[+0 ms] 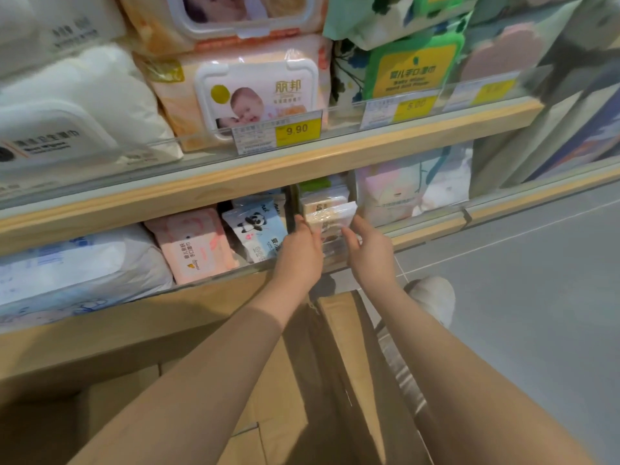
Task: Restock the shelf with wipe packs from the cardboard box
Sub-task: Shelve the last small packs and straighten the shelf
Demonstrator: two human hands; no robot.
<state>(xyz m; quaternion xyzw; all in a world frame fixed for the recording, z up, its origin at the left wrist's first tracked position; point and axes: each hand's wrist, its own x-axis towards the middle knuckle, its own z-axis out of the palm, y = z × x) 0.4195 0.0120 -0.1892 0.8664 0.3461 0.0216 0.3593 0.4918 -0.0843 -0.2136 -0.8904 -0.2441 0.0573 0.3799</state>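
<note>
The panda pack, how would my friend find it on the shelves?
Look at the lower wooden shelf, just left of the left hand. The panda pack is pale blue and white, beside a pink pack; only it shows a black-and-white panda.

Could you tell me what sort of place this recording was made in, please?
Most likely a retail shop aisle: wooden shelves stocked with baby wipe packs and yellow price tags on the clear rail.
</note>
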